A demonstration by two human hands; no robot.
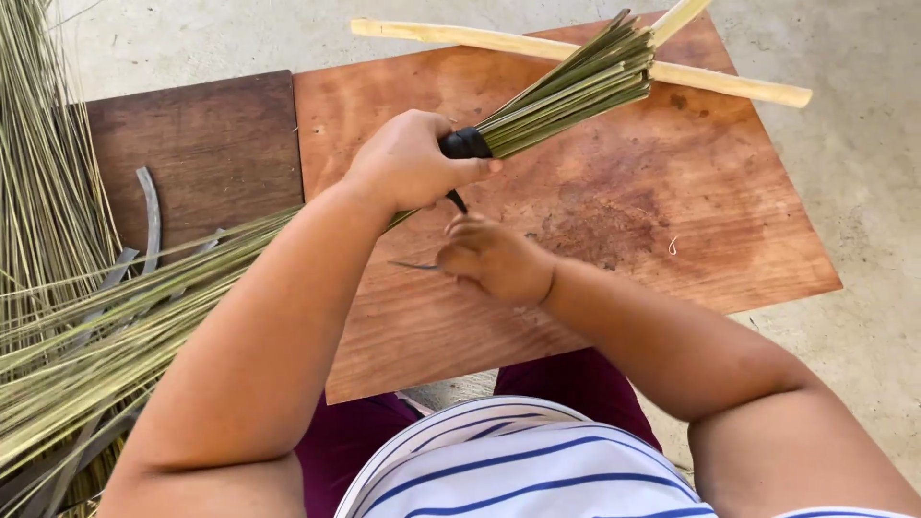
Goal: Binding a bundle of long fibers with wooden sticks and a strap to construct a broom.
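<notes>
My left hand grips a bundle of thin green-yellow sticks where a black band is wound around it. The bundle runs from the lower left across a reddish wooden board to its cut ends at the upper right. Just below it, my right hand is closed on a small knife whose thin blade points left. A short black strip end hangs from the band between the two hands.
A darker wooden board lies to the left with grey strips on it. Loose sticks pile at the far left. A pale split cane lies across the far edge. Concrete floor surrounds the boards.
</notes>
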